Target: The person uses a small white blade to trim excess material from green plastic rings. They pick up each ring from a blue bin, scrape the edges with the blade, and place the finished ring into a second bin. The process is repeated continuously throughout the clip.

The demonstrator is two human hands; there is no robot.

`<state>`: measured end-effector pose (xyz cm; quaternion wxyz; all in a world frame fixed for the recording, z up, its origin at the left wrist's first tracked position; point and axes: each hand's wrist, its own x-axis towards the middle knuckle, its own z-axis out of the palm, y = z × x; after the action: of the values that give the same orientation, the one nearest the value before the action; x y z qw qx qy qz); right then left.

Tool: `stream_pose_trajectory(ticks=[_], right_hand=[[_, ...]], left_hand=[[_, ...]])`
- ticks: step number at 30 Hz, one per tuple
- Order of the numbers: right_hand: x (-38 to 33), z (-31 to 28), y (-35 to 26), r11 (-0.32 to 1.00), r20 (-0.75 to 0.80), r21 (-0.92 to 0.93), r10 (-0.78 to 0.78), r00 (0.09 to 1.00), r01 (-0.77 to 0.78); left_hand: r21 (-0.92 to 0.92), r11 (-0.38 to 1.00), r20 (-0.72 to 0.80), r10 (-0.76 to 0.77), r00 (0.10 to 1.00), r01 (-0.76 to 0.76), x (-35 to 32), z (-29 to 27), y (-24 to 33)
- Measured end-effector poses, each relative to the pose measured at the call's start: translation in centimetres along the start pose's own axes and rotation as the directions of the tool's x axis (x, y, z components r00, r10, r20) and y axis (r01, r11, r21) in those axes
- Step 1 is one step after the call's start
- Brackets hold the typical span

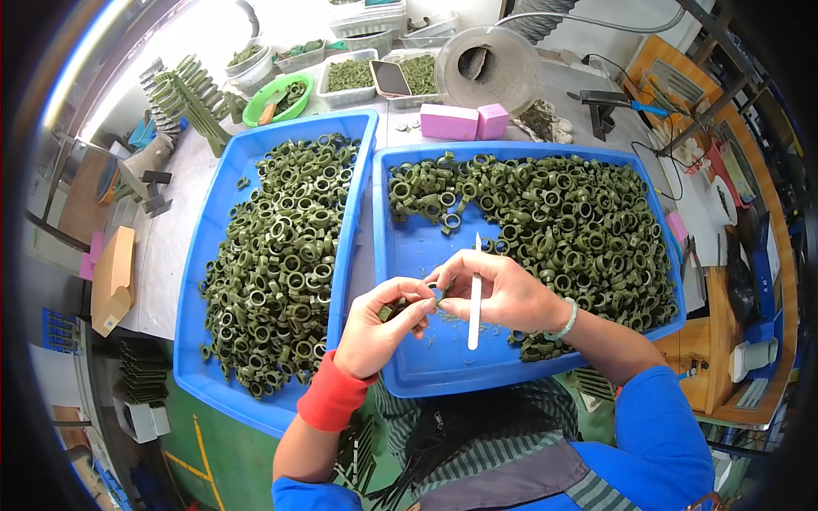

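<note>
Because reach likely matters, the left blue tray point(219, 211) sits just beside the right blue tray point(417, 247), two total; its green rings point(277, 255) are too many to count. Left hand point(381, 319), fingers curled nearly closed, pinches one green ring part point(433, 286) above the right tray's bare patch, probably so scraps drop in. Right hand point(503, 294), fingertips closed on that part too, tucks one white-handled knife point(474, 319) between fingers, presumably ready. Right heap: also uncountable.
</note>
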<state>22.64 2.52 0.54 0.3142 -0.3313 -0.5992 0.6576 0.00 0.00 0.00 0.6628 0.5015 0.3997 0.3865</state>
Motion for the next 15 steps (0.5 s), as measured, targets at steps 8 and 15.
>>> stream_pose_trajectory(ticks=[8, 15], right_hand=[[0.23, -0.65, -0.60, 0.986, 0.092, 0.122, 0.105, 0.990, -0.116], [0.31, -0.78, -0.88, 0.958, 0.095, 0.251, 0.116, 0.989, -0.137]], left_hand=[[-0.005, 0.999, 0.030, -0.051, 0.998, 0.051, -0.17, -0.29, 0.43], [-0.230, 0.957, 0.051, -0.172, 0.984, 0.179, -0.10, -0.73, 0.85]])
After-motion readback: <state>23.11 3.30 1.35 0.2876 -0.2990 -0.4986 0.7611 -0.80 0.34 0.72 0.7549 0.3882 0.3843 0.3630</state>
